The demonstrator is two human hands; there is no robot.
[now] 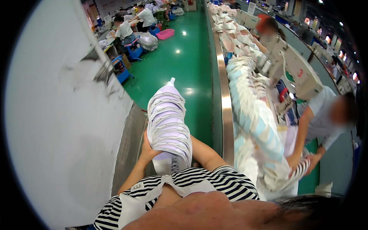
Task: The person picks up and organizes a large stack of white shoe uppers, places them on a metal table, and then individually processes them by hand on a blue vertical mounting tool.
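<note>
1. From where I stand, a stack of shoe uppers (pixel 168 119), lilac and white, fills the centre of the frame, nested one over another, its long axis running from a pale tab near the middle down to the lower centre.
2. The left hand (pixel 147 151), left of centre, is closed around the lower left side of the stack, pressing against its edge.
3. The right forearm (pixel 205 153) comes up from the lower centre and goes behind the stack; the right hand is hidden there, so I can't tell how its fingers lie.
4. The person wears a black-and-white striped top (pixel 222 182), at the bottom of the frame.
5. A big whitish panel (pixel 65 122) takes up the left side.
6. Right of centre runs a metal-edged bench (pixel 225 111), heaped with pale blue and white pieces (pixel 249 103).
7. At the right, a co-worker (pixel 316 119) has both hands on a striped white bundle (pixel 301 167), below a cream sewing machine (pixel 297 71).
8. Along the upper left, two seated people work near a pink tub (pixel 165 34) on the green floor (pixel 191 73).
</note>
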